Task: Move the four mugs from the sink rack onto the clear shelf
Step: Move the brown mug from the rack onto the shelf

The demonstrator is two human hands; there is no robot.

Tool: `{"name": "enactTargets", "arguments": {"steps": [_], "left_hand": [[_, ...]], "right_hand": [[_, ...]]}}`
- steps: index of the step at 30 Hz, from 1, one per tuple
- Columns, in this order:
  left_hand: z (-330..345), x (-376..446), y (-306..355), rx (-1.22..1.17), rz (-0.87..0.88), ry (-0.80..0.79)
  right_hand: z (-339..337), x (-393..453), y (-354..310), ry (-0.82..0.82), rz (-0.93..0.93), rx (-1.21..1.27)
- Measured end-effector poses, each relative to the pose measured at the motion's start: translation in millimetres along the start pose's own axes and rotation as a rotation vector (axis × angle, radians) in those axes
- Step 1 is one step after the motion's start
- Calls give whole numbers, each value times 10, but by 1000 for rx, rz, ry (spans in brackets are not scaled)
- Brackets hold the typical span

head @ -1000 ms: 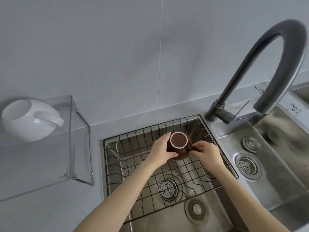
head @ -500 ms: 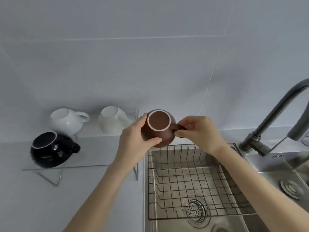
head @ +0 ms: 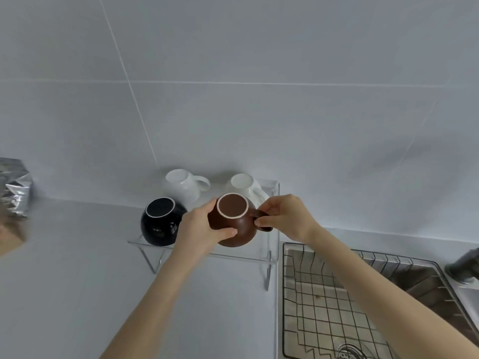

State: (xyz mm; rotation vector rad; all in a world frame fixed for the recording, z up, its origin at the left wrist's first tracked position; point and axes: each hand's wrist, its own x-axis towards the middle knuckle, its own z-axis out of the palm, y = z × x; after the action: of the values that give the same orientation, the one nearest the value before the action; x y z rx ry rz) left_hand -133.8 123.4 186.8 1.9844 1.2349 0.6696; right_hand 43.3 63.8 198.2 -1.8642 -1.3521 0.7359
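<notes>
— Pale grey counter (head: 64, 294) runs under everything, with the wire sink rack (head: 337, 307) nearest, at the right. What sits beyond it?

— Both hands, over the front of the clear acrylic shelf (head: 207, 255). My left hand (head: 199, 229) cups the round brown ceramic mug (head: 233, 221), which is upside down, and my right hand (head: 285, 218) pinches its handle.

— On the shelf, or above it?

— I cannot tell. Just left stands an upturned round black mug (head: 159, 221); behind, two white mugs (head: 185, 186) by the grey tiled wall (head: 259, 99) — and a crinkled silver foil bag (head: 14, 187) far left.
</notes>
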Motion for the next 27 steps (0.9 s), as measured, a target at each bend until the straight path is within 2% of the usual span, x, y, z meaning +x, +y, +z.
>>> {"name": "enactTargets", "arguments": {"steps": [12, 27], "left_hand": [[83, 103, -202, -15, -54, -94], [175, 95, -291, -15, -50, -61]], "right_hand": [[198, 110, 196, -17, 51, -28], [170, 191, 221, -63, 48, 10]]}}
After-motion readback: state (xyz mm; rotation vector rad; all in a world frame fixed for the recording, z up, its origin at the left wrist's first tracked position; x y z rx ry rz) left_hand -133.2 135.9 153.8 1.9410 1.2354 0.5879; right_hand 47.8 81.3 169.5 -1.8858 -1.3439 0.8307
